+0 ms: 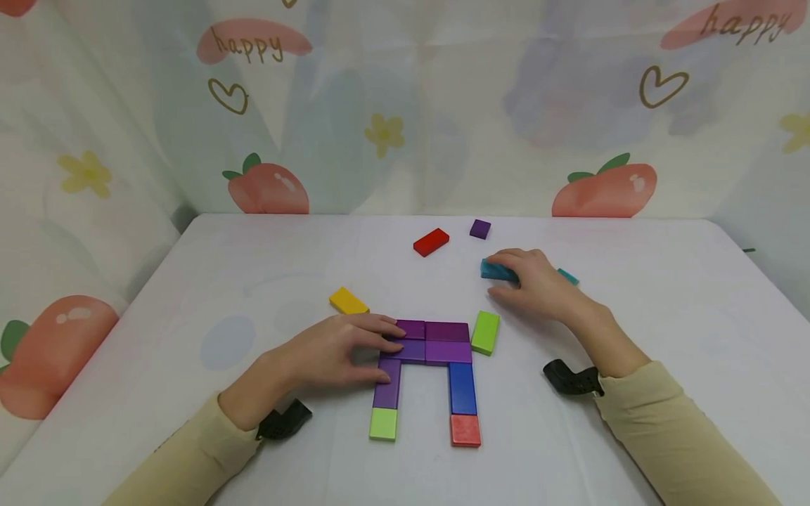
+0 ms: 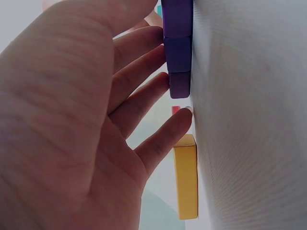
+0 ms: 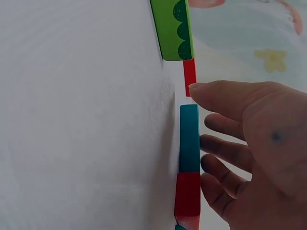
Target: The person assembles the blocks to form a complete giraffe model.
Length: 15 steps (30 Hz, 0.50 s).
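My left hand [image 1: 348, 350] has its fingers spread along the left side of a flat, arch-like shape of blocks, the fingertips at the purple blocks [image 2: 177, 52]. The top has two rows of purple blocks [image 1: 447, 332]. Its left leg ends in a light green block [image 1: 382, 424]. A blue block [image 1: 463, 388] and a red square block [image 1: 465, 430] form the right leg. At the back right, my right hand [image 1: 538, 284] reaches over a teal block [image 1: 496, 270], fingertips right at its far side and thumb apart from it. A red block [image 3: 188, 194] adjoins the teal one.
A yellow block [image 1: 349, 301] lies beyond the left hand. A green block [image 1: 485, 332] with dark scallops stands by the arch's right corner. Farther back are a red block [image 1: 432, 242] and a small purple block [image 1: 480, 229]. Another teal block [image 1: 568, 276] shows behind the right hand.
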Available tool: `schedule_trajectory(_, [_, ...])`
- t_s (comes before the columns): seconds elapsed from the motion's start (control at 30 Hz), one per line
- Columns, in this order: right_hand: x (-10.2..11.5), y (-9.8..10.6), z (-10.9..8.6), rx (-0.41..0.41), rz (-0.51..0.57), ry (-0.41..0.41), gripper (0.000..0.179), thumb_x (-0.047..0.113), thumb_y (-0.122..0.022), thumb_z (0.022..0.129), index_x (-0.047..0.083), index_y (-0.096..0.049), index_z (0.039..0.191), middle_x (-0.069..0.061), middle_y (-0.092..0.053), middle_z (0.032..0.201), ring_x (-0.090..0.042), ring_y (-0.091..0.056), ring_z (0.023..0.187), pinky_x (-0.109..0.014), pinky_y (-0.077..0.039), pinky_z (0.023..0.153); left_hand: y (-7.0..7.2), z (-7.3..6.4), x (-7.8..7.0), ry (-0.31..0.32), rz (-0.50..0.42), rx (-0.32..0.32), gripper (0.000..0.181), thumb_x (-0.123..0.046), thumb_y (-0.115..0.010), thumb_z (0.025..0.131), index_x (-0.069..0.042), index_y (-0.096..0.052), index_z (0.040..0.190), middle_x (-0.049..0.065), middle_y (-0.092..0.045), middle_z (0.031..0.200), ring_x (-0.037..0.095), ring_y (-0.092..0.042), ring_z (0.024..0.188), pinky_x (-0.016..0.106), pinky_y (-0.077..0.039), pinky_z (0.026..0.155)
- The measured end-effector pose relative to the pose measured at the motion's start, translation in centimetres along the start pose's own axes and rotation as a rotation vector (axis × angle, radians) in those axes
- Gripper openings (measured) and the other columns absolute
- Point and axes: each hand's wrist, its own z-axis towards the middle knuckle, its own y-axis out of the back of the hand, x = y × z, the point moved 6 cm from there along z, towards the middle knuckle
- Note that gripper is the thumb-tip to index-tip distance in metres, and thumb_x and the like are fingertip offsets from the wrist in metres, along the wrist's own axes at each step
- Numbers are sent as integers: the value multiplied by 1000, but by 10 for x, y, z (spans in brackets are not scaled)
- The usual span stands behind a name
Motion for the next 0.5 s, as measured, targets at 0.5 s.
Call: schedule_trajectory(0.5, [6,-3,-3,-1,-20,28,41,18,-70,95,1,-63,132,-21,-53,140,-45,-44,123,-61,-38,102,-2,1,1,16,10,20,44,-33,-79,90,-13,-72,128,-5,-60,139,14,-46,137,35,-39,111])
